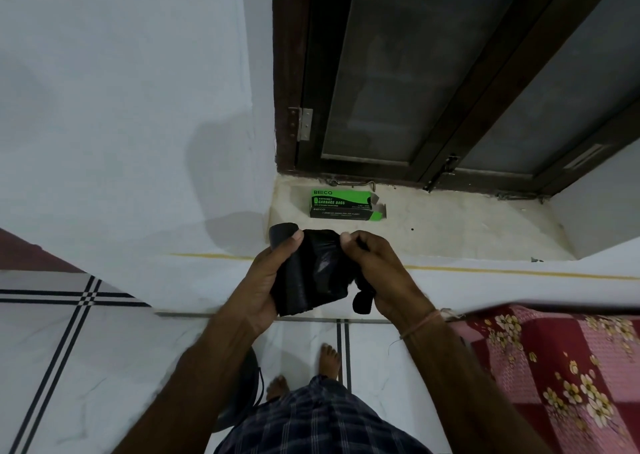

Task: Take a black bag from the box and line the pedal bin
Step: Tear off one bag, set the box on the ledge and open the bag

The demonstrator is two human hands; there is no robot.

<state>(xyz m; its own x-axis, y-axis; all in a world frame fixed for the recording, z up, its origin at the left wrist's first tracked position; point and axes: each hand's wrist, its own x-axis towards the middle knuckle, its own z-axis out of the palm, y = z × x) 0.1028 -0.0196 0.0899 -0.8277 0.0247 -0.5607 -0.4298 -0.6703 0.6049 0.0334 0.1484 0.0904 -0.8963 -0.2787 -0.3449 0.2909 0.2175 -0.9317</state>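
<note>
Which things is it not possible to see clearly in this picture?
- Pedal bin: only a dark curved shape behind the left forearm, head view; cannot confirm.
- Small print on the green garbage bag box: too small.
- Black bag roll: partly covered by the left hand and right hand.
- Box contents: open end flap faces sideways.
- Behind the window glass: dim, frosted.

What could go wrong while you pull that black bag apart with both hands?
1. The left hand and right hand pinch thin black bag plastic; tugging hard might tear it.
2. The green box sits open-ended on the window ledge; a bump could knock it off.
</note>
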